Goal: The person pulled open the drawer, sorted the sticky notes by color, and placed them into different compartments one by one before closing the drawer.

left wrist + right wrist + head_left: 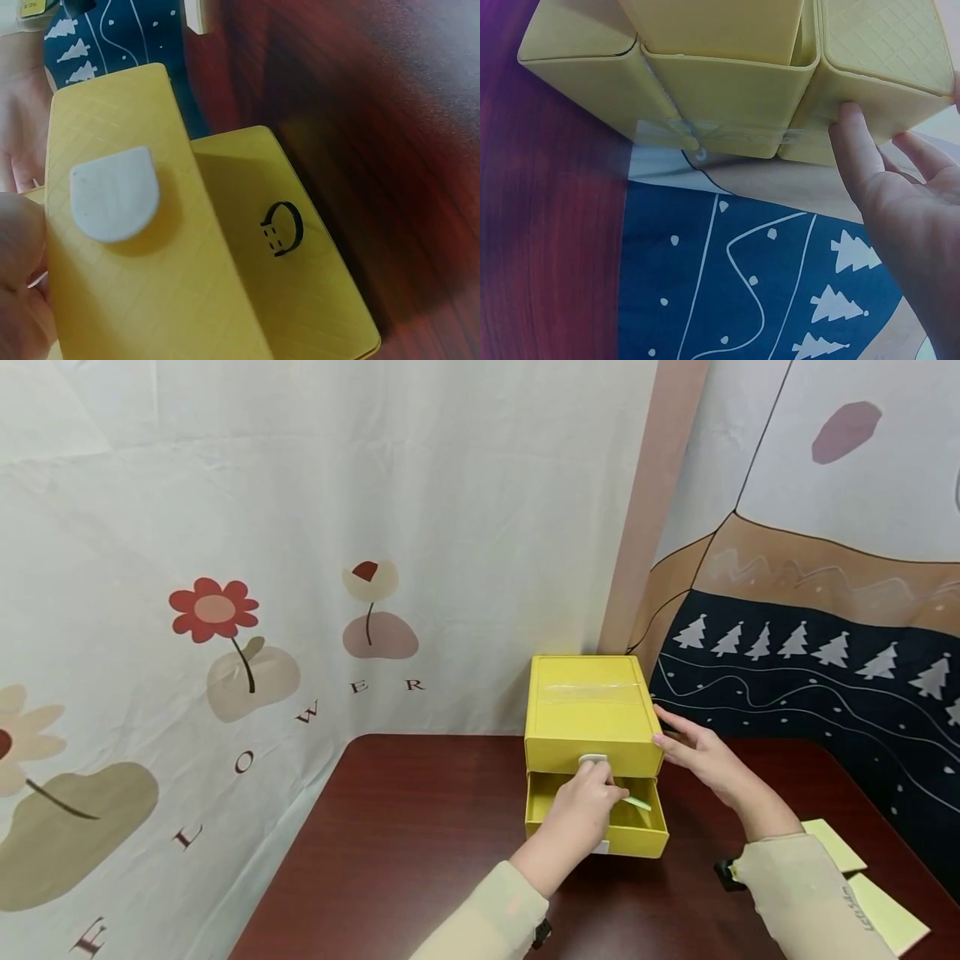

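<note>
A yellow drawer box [587,697] stands at the back of the table, its middle drawer [637,842] pulled out. My left hand [573,814] reaches over this drawer with bent fingers, pinching a thin pale green piece [637,803] that looks like paper. In the left wrist view, part of the left hand [21,277] shows beside the drawer front with its white tab handle [116,195]. The right hand [701,756] rests against the box's right side near the upper front corner. Its extended fingers [855,142] touch that side in the right wrist view.
Two pale green pads [888,914] lie at the table's right, partly behind the right sleeve. Below the pulled-out drawer is a lower yellow front [247,180] with a dark handle outline. A printed curtain [450,527] hangs behind the dark red table [405,835].
</note>
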`<state>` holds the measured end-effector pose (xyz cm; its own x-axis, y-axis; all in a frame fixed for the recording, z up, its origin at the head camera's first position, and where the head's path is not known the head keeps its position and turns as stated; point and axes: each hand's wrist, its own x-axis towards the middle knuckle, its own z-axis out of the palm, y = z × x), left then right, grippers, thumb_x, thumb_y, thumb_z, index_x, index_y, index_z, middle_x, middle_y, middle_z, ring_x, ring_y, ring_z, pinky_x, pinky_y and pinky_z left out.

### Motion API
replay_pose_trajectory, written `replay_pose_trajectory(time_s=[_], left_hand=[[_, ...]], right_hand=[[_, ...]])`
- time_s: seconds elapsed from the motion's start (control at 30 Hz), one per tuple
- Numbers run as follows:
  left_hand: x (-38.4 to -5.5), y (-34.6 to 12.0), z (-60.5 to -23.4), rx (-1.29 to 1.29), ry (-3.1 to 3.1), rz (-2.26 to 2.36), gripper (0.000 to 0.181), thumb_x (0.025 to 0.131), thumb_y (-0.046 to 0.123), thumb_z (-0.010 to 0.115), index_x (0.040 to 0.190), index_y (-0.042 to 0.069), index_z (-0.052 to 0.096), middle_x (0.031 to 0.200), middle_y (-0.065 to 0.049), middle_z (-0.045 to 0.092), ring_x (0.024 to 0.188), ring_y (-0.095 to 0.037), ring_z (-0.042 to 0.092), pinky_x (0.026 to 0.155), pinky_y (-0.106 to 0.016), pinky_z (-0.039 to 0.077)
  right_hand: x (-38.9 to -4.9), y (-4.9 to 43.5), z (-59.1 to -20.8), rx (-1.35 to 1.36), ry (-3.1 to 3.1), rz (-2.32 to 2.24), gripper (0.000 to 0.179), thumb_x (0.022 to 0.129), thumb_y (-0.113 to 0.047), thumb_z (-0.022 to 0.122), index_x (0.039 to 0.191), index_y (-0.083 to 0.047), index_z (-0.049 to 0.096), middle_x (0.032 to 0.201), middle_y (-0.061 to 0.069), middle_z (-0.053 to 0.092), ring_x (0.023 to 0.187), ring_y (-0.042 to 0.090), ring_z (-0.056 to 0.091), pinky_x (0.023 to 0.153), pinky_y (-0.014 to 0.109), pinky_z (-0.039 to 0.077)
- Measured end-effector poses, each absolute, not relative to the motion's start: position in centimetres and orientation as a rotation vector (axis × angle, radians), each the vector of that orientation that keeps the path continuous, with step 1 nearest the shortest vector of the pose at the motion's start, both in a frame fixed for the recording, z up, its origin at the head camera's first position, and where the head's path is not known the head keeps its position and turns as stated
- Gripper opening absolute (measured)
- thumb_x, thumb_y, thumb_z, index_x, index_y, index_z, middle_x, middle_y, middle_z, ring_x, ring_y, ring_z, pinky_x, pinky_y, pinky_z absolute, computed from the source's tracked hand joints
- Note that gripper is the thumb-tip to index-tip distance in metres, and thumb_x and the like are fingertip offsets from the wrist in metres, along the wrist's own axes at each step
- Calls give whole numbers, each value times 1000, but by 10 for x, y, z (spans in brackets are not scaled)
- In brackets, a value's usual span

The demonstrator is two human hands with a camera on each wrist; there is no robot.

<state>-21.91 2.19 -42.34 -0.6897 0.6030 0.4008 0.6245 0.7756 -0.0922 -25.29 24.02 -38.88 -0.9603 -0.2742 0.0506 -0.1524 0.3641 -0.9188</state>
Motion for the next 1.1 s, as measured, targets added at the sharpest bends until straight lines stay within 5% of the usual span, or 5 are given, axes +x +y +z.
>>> replay_pose_trajectory(time_s=[0.33, 0.83, 1.1], left_hand=[[-216, 19, -416, -980, -2714, 5, 34, 88, 13, 66, 113, 35, 69, 91, 10, 49, 80, -5, 42, 56, -12, 39], [-217, 9, -415, -1031, -2669, -10, 38, 86, 11, 67, 115, 36, 68, 95, 13, 58, 87, -3, 54, 64, -12, 46], [-214, -1, -416, -1049, -2611, -145, 27, 93, 23, 60, 117, 30, 68, 97, 13, 62, 87, -4, 57, 64, -11, 47]], right_hand=[[-252, 239, -388, -390, 2515, -1654, 68, 98, -37, 49, 153, -13, 16, 149, 24, 31, 118, 21, 57, 100, 53, 38], [-252, 239, -388, -376, 2517, -1638, 68, 98, -38, 48, 153, -15, 15, 150, 24, 30, 122, 30, 53, 100, 51, 39], [-253, 239, -389, -393, 2515, -1654, 67, 98, -36, 48, 153, -14, 16, 149, 24, 32, 114, 12, 58, 100, 51, 39]])
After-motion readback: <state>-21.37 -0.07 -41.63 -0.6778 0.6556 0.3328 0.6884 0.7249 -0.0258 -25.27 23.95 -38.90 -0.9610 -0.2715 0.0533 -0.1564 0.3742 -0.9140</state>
